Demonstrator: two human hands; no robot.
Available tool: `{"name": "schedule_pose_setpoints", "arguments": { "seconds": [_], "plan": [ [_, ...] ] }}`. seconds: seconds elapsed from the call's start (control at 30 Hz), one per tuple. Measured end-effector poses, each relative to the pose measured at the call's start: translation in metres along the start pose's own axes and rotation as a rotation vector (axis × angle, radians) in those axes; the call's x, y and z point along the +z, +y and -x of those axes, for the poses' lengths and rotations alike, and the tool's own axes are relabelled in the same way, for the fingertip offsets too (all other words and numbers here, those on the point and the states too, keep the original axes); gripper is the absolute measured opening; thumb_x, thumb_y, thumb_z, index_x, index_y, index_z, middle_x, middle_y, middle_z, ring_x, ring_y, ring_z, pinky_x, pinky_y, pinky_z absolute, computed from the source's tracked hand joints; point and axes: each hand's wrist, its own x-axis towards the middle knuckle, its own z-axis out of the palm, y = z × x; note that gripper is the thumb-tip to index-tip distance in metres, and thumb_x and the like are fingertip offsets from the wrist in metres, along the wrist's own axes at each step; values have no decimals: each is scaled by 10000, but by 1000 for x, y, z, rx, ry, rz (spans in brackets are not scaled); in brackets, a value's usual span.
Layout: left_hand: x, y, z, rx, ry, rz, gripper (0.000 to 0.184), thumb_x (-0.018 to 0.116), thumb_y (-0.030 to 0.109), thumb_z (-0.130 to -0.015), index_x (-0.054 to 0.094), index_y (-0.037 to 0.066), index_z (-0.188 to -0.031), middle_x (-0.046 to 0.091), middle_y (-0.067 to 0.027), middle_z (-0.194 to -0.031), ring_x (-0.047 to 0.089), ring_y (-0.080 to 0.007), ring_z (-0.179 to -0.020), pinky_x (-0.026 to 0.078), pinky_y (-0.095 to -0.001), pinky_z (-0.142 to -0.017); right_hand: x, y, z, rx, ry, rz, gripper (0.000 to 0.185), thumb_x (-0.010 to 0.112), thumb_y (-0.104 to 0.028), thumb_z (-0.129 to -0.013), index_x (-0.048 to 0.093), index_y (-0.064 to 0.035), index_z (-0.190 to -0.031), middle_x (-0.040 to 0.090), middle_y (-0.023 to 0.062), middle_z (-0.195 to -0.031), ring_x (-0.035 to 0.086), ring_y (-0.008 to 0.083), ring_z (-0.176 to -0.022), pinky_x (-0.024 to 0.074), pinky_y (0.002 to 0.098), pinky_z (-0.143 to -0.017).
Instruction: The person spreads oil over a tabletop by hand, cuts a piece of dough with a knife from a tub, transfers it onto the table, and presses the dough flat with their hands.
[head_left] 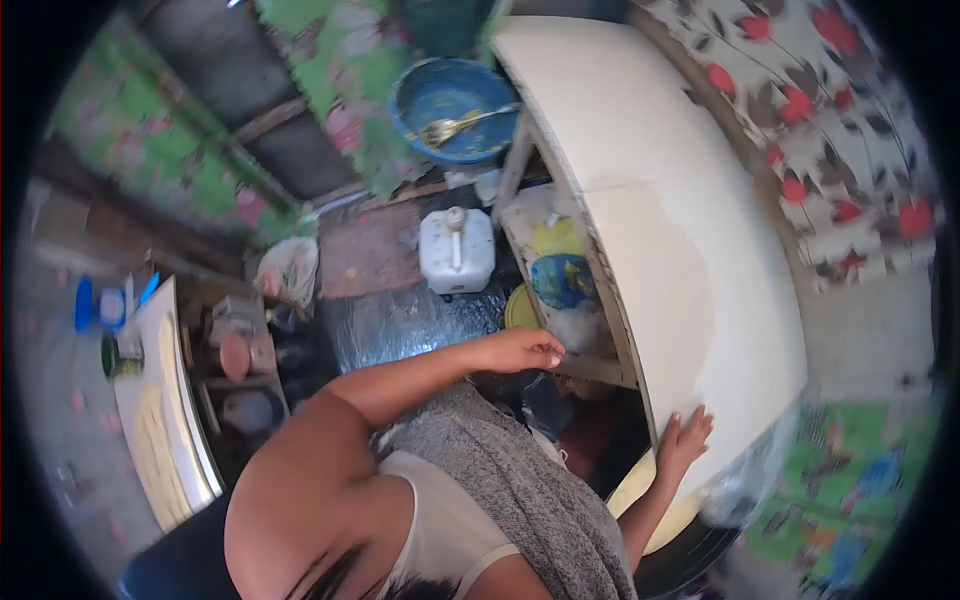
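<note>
Right hand [686,437] spread wide by the table's [690,250] near edge, palm best flat; left hand [522,350] loosely curled, its grip hard to tell.

The table [640,130] stands right, the right hand [684,438] on its near end; left of the table, a basin [480,152] holding a spoon [440,132] sits far, a jug [457,275] nearer.

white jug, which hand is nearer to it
Left. The left hand is just below and right of the white jug in the picture, while the right hand is farther off, at the white tabletop.
</note>
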Motion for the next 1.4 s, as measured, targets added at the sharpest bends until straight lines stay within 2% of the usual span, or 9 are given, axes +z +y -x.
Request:
{"name": "schedule_pose_setpoints", "arguments": {
  "seconds": [0.2,0.4,0.57,0.7,0.8,0.97,1.07,1.37,1.4],
  "plan": [
    [-2,-11,10,-93,254,593,378,536,284,-919,528,11,-1180,595,-66,-1071,543,-132,-988,428,-297,-874,-8,-162,-19,-505,116,-531,772,592,-331,-842,186,0,-1409,90,256,-1471,101,377,-1372,105,472,-1098],
    [-77,2,62,135,402,203,405,511,338,-923,540,18,-1171,594,-66,-1078,540,-142,-990,428,-296,-865,18,-255,-18,-1056,-335,-157,781,633,-354,-806,229,-65,-1410,137,261,-1457,170,399,-1346,158,483,-1085],
    [-239,-50,217,-37,1247,123,352,577,313,-853,579,61,-1098,591,-32,-968,547,-137,-861,436,-272,-727,69,-249,-27,-810,-897,-254,668,633,-288,-811,341,-31,-1354,377,266,-1339,407,411,-1208,347,406,-994],
    [-300,-92,393,420,2042,692,300,591,277,-812,563,81,-1037,534,-10,-759,524,-156,-712,431,-320,-626,89,-293,-21,-651,-1017,-212,620,628,-285,-814,390,-8,-1315,462,265,-1263,440,395,-1184,372,398,-967],
    [-328,-119,514,46,2524,-220,305,634,216,-808,572,31,-1042,595,-24,-743,582,-206,-702,478,-335,-672,92,-350,-13,-799,-981,-205,600,627,-276,-819,397,-31,-1317,479,251,-1250,453,391,-1170,376,397,-959],
    [-342,-71,586,-1306,1997,-589,385,588,262,-793,564,134,-1155,527,-130,-1215,508,-331,-1107,430,-462,-899,90,-426,-8,-845,-997,-157,571,627,-247,-826,406,-78,-1324,486,231,-1251,460,377,-1168,378,393,-957],
    [-360,-126,612,-1565,1659,-606,447,573,289,-773,534,211,-1211,413,-114,-1342,344,-371,-1266,343,-544,-973,95,-435,-12,-872,-987,-139,562,615,-260,-834,406,-88,-1326,485,222,-1258,458,373,-1172,377,393,-962],
    [-392,-191,714,-1155,1911,-1210,358,540,196,-793,580,102,-1136,623,-140,-1064,605,-332,-914,468,-445,-768,79,-394,-15,-677,-920,-155,593,593,-340,-835,401,-80,-1332,479,207,-1273,465,367,-1160,372,391,-970],
    [-363,-78,632,-1150,1912,-969,382,576,213,-789,575,101,-1154,632,-155,-1055,617,-315,-898,472,-443,-758,77,-389,-13,-679,-884,-156,590,592,-340,-835,405,-69,-1325,480,201,-1273,464,363,-1161,372,390,-970]
  ]
}}
